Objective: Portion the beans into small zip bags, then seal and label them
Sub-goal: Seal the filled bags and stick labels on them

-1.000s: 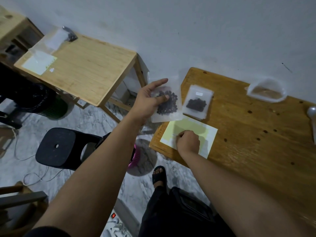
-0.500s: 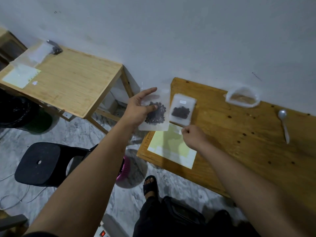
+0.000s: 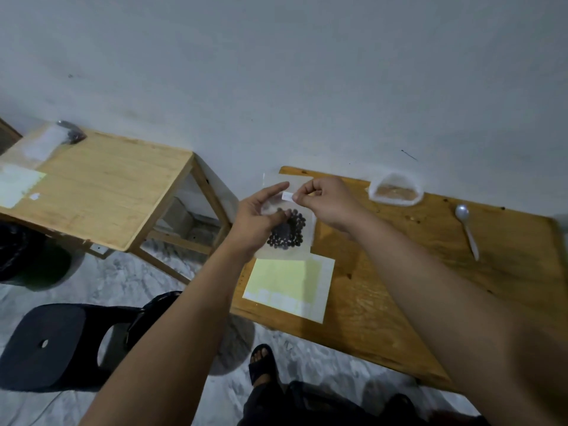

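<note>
Has left the label sheet (image 3: 289,284) at the table's (image 3: 430,272) left edge; now pinches 1 label (image 3: 287,196) in right hand (image 3: 325,204), grips bean bag (image 3: 290,233) in left hand (image 3: 258,219). Sticking next, probably.

Table (image 3: 430,272): orange-brown wood, dark spots. Zip bag (image 3: 285,253) over table's left edge: see-through. Beans (image 3: 293,232) inside: black, round. Label (image 3: 287,196) over table's back corner: white. Sticker sheet (image 3: 289,284) on table: yellow middle, white edge. Spoon (image 3: 467,232) on table: white. Stool (image 3: 52,342) left of table: black. Floor (image 3: 123,272) below table: grey, white swirls.
</note>
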